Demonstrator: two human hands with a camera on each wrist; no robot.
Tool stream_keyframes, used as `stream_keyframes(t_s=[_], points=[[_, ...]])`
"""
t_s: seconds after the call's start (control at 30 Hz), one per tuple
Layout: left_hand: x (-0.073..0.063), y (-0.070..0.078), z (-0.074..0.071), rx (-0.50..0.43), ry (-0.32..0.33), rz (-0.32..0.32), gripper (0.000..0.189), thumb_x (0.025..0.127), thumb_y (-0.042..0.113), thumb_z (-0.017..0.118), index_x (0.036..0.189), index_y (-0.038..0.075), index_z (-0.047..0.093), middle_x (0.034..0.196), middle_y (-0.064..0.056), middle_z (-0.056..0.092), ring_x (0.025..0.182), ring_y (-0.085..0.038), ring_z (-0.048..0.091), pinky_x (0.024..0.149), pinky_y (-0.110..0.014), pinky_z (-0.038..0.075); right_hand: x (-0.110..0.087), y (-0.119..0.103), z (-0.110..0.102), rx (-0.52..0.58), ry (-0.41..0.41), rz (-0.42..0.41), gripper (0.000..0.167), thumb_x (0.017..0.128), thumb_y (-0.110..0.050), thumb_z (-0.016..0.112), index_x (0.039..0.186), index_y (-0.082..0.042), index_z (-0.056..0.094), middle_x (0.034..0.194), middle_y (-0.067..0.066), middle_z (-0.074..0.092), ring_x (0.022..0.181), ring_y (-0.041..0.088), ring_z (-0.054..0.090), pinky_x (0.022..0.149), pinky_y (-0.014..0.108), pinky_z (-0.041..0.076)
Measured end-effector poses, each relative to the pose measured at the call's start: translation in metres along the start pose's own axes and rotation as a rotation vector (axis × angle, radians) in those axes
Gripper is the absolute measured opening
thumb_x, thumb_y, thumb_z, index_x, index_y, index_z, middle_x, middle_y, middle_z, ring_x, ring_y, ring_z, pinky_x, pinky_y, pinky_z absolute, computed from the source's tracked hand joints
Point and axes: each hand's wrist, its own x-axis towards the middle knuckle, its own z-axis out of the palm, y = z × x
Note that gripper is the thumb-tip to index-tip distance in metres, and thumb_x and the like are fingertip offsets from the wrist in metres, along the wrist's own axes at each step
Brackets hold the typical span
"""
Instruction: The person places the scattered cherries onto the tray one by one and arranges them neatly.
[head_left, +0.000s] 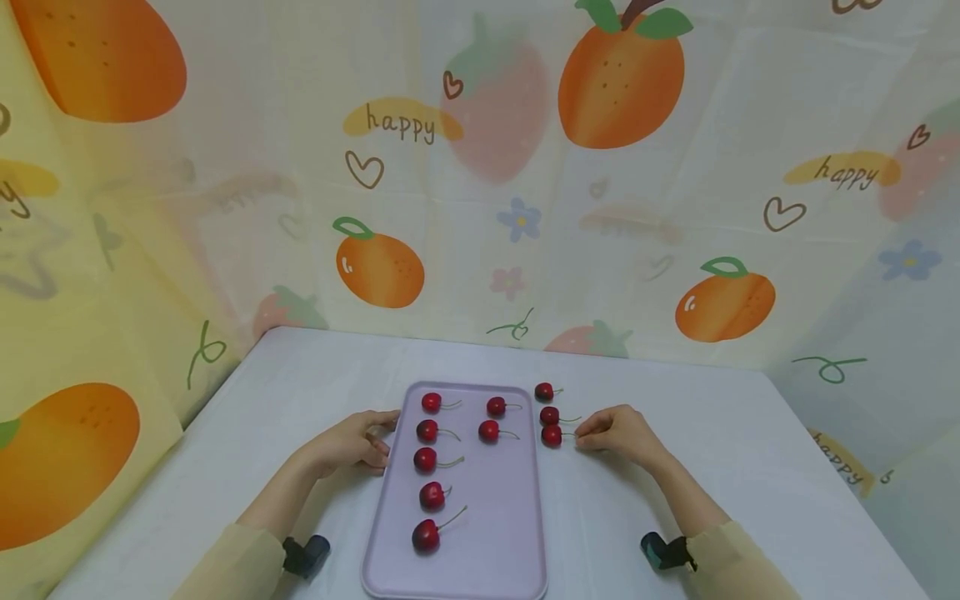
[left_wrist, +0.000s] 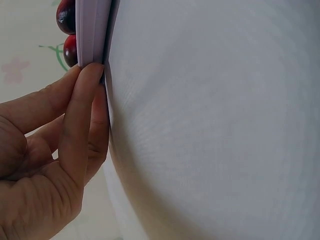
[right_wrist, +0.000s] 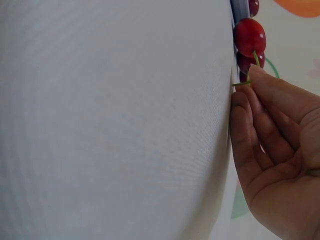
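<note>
A shallow lilac tray point(head_left: 480, 517) lies on the white table, with a column of several red cherries point(head_left: 425, 460) along its left side. Two more cherries point(head_left: 489, 431) sit near its upper right. My left hand point(head_left: 352, 442) pinches the tray's left rim point(left_wrist: 94, 30) between thumb and fingers. On the other side, my right hand point(head_left: 618, 433) holds the stem of a cherry point(head_left: 551, 436) between thumb and fingertips, just outside the tray's right edge. In the right wrist view this cherry point(right_wrist: 250, 37) hides part of the ones behind it.
Two other loose cherries stand beyond the held one along the tray's right edge, a middle one point(head_left: 549, 415) and a far one point(head_left: 543, 392). A fruit-patterned cloth point(head_left: 480, 250) hangs behind the white table point(head_left: 637, 517). Dark devices are strapped at both wrists.
</note>
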Motion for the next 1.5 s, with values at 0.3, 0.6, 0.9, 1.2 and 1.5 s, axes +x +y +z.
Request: stream_keyframes(t_s=[0.3, 0.6, 0.9, 1.2, 1.5], points=[[0.001, -0.001, 0.000, -0.002, -0.004, -0.002, 0.077, 0.080, -0.007, 0.067, 0.150, -0.003, 0.036, 0.136, -0.024, 0.048, 0.080, -0.018, 0.057, 0.070, -0.029, 0.060, 0.002, 0.002, 0.003, -0.006, 0.010, 0.001, 0.015, 0.081, -0.022, 0.080, 0.091, -0.010, 0.079, 0.086, 0.004, 0.077, 0.076, 0.010, 0.061, 0.065, 0.021, 0.052], [0.001, 0.000, 0.000, 0.003, -0.003, 0.000, 0.077, 0.080, -0.008, 0.066, 0.150, -0.003, 0.035, 0.137, -0.024, 0.047, 0.080, -0.018, 0.057, 0.070, -0.029, 0.060, 0.002, 0.001, 0.004, -0.007, 0.018, -0.012, 0.013, 0.082, -0.019, 0.079, 0.090, -0.009, 0.078, 0.085, 0.005, 0.077, 0.073, 0.011, 0.060, 0.063, 0.022, 0.051], [0.000, 0.002, 0.000, -0.004, -0.005, 0.009, 0.077, 0.079, -0.008, 0.067, 0.150, -0.004, 0.036, 0.136, -0.025, 0.048, 0.079, -0.017, 0.057, 0.070, -0.029, 0.060, 0.002, 0.000, 0.004, -0.026, 0.028, -0.030, 0.012, 0.082, -0.020, 0.078, 0.089, -0.010, 0.078, 0.082, 0.003, 0.076, 0.072, 0.011, 0.058, 0.061, 0.021, 0.050], [-0.001, 0.001, 0.000, -0.005, -0.001, 0.001, 0.078, 0.079, -0.009, 0.067, 0.150, -0.004, 0.036, 0.138, -0.025, 0.047, 0.081, -0.017, 0.057, 0.070, -0.030, 0.061, -0.001, -0.005, 0.005, -0.024, 0.034, -0.033, 0.011, 0.081, -0.019, 0.079, 0.087, -0.011, 0.078, 0.082, 0.003, 0.076, 0.070, 0.009, 0.059, 0.060, 0.021, 0.049], [0.001, 0.000, 0.000, 0.007, 0.004, 0.003, 0.077, 0.079, -0.009, 0.067, 0.150, -0.004, 0.036, 0.137, -0.025, 0.048, 0.080, -0.017, 0.057, 0.070, -0.030, 0.061, -0.001, -0.011, 0.003, -0.011, 0.049, -0.018, 0.009, 0.082, -0.016, 0.076, 0.089, -0.010, 0.078, 0.082, 0.004, 0.076, 0.069, 0.009, 0.061, 0.062, 0.021, 0.051]])
